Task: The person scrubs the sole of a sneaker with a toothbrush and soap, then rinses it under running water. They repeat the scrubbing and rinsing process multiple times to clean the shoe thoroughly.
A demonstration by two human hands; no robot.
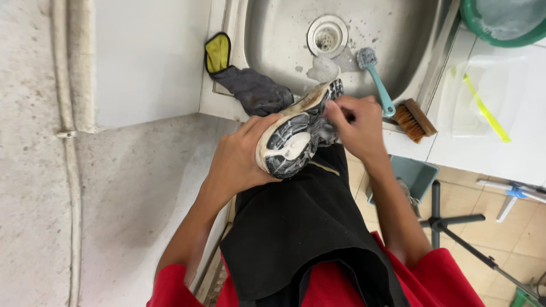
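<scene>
Two hands at work: left hand (pixel 236 162) gripping soapy shoe (pixel 297 131) sole-up over sink (pixel 273 34); right hand (pixel 355 125) pinched closed at its toe, near teal brush (pixel 375 79).

A teal brush (pixel 375 79) lies in the steel sink (pixel 273 40), a grey rag (pixel 256 91) draped over its rim.

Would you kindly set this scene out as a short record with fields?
Setting: steel sink with soap suds near the drain
Left hand: grips a shoe, sole up, soapy
Right hand: at the shoe's toe end; whatever it pinches is hidden
In sink: teal brush
On counter: wooden brush, dark cloth with yellow part
Top right: green basin
</scene>
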